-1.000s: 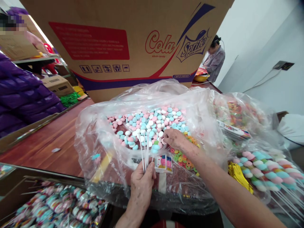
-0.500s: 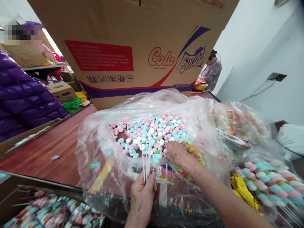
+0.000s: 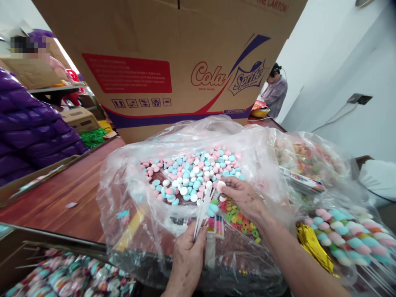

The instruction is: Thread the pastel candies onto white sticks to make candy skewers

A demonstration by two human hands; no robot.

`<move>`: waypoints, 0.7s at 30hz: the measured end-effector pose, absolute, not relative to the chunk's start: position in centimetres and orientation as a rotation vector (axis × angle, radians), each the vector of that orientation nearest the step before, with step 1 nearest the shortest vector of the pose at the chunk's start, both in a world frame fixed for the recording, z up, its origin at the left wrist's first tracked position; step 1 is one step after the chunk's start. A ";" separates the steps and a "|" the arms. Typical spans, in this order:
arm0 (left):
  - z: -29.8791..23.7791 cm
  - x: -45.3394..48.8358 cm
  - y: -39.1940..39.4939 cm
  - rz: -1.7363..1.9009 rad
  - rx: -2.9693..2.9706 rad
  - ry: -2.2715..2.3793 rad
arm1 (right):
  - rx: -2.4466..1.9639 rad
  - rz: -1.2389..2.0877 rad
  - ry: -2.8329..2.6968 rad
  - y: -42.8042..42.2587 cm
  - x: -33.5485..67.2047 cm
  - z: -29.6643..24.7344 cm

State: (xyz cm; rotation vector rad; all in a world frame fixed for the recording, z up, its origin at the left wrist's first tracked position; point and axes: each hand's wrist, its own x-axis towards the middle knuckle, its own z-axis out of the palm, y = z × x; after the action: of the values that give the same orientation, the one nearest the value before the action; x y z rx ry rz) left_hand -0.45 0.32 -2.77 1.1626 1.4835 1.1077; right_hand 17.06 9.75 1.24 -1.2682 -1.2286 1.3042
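My left hand (image 3: 189, 251) is closed around several thin white sticks (image 3: 203, 208) that point up and away over the plastic. On one of them sit blue candies (image 3: 212, 209) and a green one. My right hand (image 3: 243, 197) pinches a pink candy (image 3: 220, 186) between thumb and fingers, close to the stick tips. Beyond both hands lies a spread of pink, blue and white round candies (image 3: 193, 171) on clear plastic sheeting (image 3: 123, 185). Coloured ring candies (image 3: 239, 218) lie just below my right wrist.
A large carton (image 3: 182, 37) stands behind the candies. Finished candy skewers (image 3: 349, 235) and gold ties (image 3: 315, 249) lie at right. A box of wrapped candies (image 3: 71, 276) sits lower left. Purple packs (image 3: 34, 128) are stacked at left. A person (image 3: 276, 93) works in the back.
My right hand has lifted from the candies with a pink one and turned toward the sticks. The sticks in my left hand now lean to the right.
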 end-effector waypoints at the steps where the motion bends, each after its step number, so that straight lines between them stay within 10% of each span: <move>1: -2.7 -0.4 0.3 1.113 1.170 1.495 | -1.265 1.295 -1.230 9.7 17.0 1.2; 21: -2.5 0.1 0.3 1.158 1.169 1.548 | -1.213 0.983 -1.509 9.6 16.8 -0.3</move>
State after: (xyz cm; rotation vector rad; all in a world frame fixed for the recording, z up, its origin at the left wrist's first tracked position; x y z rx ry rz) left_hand 0.05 0.33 -2.53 1.1693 1.5477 1.1580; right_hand 16.76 9.56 -0.29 -1.2125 -1.5095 0.9826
